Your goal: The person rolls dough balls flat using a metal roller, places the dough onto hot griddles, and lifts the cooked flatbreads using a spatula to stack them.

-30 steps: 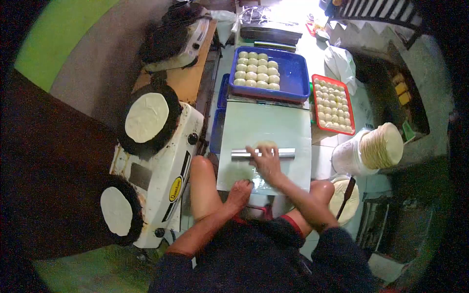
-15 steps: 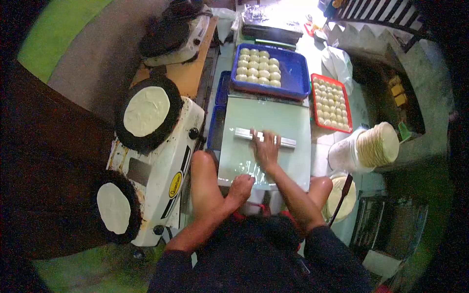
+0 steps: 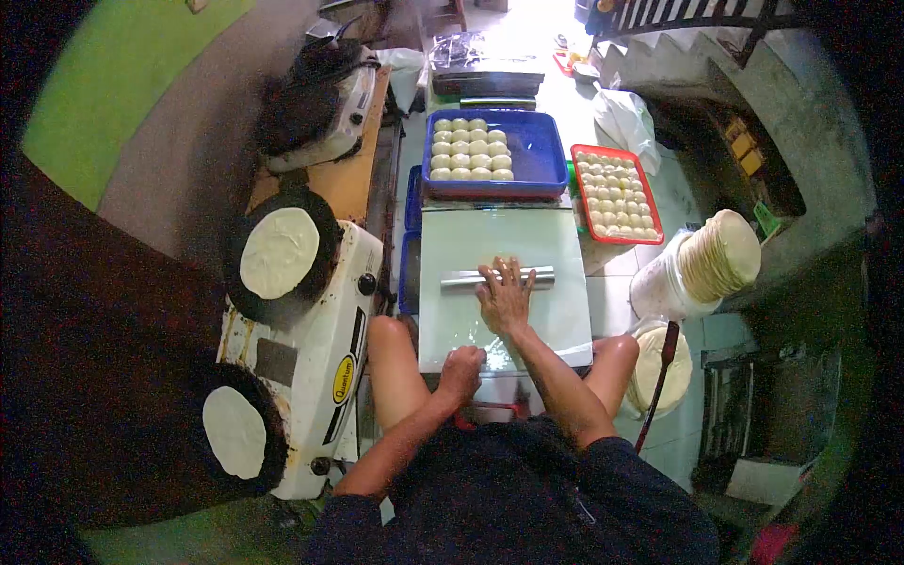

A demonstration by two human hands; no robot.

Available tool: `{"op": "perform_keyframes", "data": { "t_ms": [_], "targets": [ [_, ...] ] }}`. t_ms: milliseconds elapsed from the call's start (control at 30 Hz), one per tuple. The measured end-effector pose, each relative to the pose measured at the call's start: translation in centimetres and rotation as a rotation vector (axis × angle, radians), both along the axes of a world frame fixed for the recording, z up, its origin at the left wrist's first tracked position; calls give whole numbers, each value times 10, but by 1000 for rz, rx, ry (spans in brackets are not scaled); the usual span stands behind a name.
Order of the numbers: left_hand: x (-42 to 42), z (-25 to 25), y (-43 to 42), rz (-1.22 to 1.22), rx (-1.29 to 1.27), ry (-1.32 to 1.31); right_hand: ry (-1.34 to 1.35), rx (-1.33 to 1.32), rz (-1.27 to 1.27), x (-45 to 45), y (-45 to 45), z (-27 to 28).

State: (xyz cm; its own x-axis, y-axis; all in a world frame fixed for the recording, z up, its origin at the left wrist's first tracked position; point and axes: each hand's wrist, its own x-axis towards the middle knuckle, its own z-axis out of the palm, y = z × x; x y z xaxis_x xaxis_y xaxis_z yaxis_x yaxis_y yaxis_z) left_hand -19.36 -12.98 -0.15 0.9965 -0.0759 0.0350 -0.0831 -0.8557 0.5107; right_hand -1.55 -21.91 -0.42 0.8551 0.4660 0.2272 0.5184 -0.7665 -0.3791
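Note:
My right hand lies with spread fingers over the middle of a metal rolling pin, which rests crosswise on the pale green board. A pale bit of dough partly shows at the fingertips; the hand hides most of it. My left hand is closed at the board's near edge, and what it holds, if anything, is hidden. Beyond the board, a blue tray bears rows of dough balls.
At the left, a white two-burner stove carries flat dough rounds on dark pans. To the right are a red tray of dough balls, a stack of flatbreads on a white bucket, and a dark-handled tool.
The rolling pin and my right hand have shifted over the board, and the pin now lies nearly level. My left hand stays near the front edge. The whole view has also shifted.

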Motion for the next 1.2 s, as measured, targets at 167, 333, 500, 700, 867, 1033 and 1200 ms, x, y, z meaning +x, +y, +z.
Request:
{"op": "perform_keyframes", "data": {
  "t_ms": [167,333,500,700,867,1033,1200],
  "targets": [
    [-3,-3,-5,13,4,-19,274,65,-59,5,-11,27],
    [3,-15,1,-30,29,90,240,-69,-34,14,3,34],
    [1,-8,2,-10,5,79,-28,26,-128,33,6,28],
    [1,-16,-2,12,15,23,268,180,16,40,6,14],
    [0,-10,1,1,-20,94,67,-134,251,-1,-1,14],
    [0,-14,1,-6,19,93,100,-92,8,-16,-19,37],
    [2,-19,4,-9,-14,70,147,16,-12,3,-14,25]
  ]
}}
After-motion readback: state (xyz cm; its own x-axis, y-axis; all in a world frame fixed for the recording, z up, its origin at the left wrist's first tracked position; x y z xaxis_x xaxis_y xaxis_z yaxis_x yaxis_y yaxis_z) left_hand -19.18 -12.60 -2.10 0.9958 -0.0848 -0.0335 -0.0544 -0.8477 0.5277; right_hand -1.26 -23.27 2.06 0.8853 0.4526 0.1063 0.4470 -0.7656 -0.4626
